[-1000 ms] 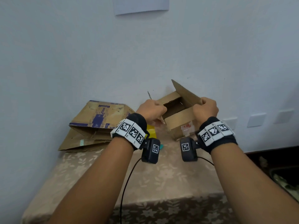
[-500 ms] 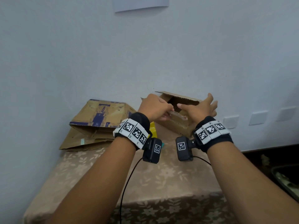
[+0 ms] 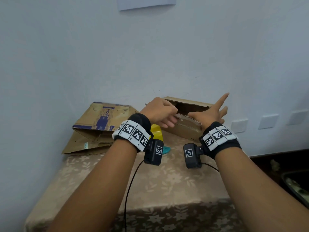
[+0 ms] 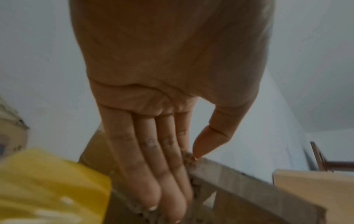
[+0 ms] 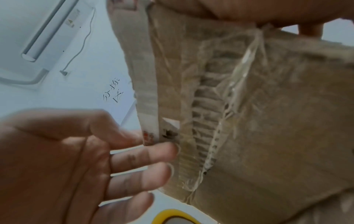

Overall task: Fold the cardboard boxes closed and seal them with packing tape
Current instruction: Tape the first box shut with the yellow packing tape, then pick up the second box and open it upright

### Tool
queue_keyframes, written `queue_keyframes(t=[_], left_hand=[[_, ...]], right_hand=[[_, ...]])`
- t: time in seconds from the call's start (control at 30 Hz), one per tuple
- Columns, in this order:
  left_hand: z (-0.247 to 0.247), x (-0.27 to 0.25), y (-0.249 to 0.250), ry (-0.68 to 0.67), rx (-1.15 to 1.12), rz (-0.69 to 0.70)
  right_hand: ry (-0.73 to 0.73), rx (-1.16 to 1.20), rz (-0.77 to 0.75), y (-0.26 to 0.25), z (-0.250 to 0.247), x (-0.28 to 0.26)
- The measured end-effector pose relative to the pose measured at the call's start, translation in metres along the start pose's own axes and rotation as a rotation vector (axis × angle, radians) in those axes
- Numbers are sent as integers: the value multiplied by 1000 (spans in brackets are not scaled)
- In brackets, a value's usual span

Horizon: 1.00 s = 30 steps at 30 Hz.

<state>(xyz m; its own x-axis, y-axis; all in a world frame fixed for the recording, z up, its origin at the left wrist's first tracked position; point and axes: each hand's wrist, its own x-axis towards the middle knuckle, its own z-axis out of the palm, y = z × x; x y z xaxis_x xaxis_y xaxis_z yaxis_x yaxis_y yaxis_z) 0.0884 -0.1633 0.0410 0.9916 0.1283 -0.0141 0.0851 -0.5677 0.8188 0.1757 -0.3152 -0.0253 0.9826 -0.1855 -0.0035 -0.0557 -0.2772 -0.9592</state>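
Note:
A small brown cardboard box (image 3: pixel 184 131) stands at the back of the table against the wall, its top flaps folded down with a dark gap between them. My left hand (image 3: pixel 160 113) pinches the near flap (image 4: pixel 239 178) at its left end, thumb on top and fingers beneath. My right hand (image 3: pixel 210 113) lies with its palm on the right part of that flap, fingers spread and straight, index raised. In the right wrist view those fingertips (image 5: pixel 168 150) touch the box's worn, tape-scarred side (image 5: pixel 268 121).
A flattened cardboard box (image 3: pixel 100 128) with blue print leans at the left against the wall. A yellow object (image 3: pixel 156 133) and a teal one (image 3: pixel 166 149) lie just behind my left wrist. The table (image 3: pixel 167 181) drops off at the right toward a dark tray (image 3: pixel 296 186).
The far flap that stood upright has come down over the box. My right hand has let go and spread its fingers, palm on the near flap. The left hand stays at the flap's left end.

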Motion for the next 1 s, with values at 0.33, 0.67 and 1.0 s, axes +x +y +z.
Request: queue_keyframes(t=[0.33,0.67,1.0], left_hand=[[-7,8,-17,193,253,24],[8,15,-15,317,234,33],[10,8,-3,83,70,107]], right_hand=[[-209,213,101,-10,-8,7],[142,651,100,-30,-7,2],[156,897,240,-21,-5,1]])
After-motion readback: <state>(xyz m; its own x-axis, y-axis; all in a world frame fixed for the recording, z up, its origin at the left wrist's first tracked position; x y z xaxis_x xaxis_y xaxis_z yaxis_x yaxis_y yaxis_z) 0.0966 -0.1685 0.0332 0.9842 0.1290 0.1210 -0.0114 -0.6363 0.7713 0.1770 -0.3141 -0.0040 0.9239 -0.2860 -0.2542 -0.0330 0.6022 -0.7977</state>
